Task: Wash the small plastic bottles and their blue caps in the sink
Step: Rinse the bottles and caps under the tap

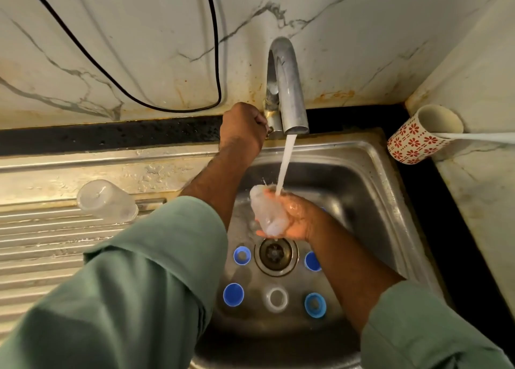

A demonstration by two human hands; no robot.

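Green sleeves (133,293) fill the foreground, one on each forearm reaching over the stainless sink (370,179). Left of the basin, the ribbed drainboard (41,246) carries one clear plastic bottle (107,200) lying on its side, probably set there to drain. At the rear rim, the curved faucet (287,90) discharges a steady stream (285,162) into the basin.

Hand functions:
1. The left hand (242,129) is clenched around the faucet's handle beside the spout base, evidently to regulate flow.
2. The right hand (295,218) grasps a second small plastic bottle (267,212), held tilted directly under the stream so water runs over it and drains off its lower end above the drain strainer (276,254).

Four blue caps (242,255) (312,261) (233,294) (315,305) and one whitish ring-shaped piece (276,299) rest on the basin floor around the strainer, within reach for rinsing. Judged from this layout, bottle rinsing is under way and the caps remain to be handled.

A red-patterned mug (418,137) lies tipped at the right counter corner.
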